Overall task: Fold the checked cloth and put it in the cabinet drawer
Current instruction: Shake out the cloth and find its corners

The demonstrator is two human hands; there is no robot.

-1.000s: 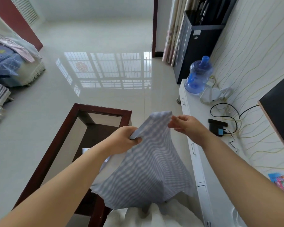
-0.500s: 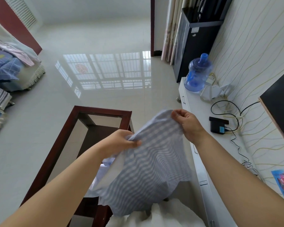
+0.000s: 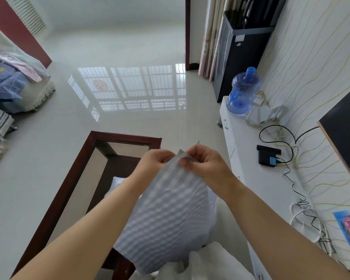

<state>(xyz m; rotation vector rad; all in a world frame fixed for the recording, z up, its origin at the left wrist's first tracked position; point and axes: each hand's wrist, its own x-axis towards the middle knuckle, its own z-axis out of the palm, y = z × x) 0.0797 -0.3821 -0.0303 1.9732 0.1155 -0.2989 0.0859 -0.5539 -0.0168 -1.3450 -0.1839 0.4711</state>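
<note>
The fingers [image 3: 187, 161] of the right hand [image 3: 204, 164] pinch the top of the checked cloth [image 3: 170, 215]. The left hand [image 3: 157, 163] pinches the same top edge, just beside the right hand at its 9 o'clock. The two hands almost touch. A small corner of the cloth pokes up between them.

The cloth hangs down from the hands toward 6 o'clock. It is blue and white and looks doubled over. It is in the air, not lying on anything. Its bottom edge hangs in front of something white and soft [image 3: 200, 263] at the bottom of the view.

At 9 o'clock from the hands is a dark wood bench [image 3: 73, 178] with a glass top. At 3 o'clock is a long white cabinet [image 3: 249, 178] against the wall, with drawers [image 3: 232, 150] in its front, all closed as far as can be seen. On top of it lie a small black box [image 3: 268, 157] and some wires [image 3: 291, 172]. Farther off, at 1 o'clock, a blue water jug [image 3: 242, 93] stands on the cabinet. Way over at 10 o'clock is a bed [image 3: 14, 87] with blue covers.
</note>
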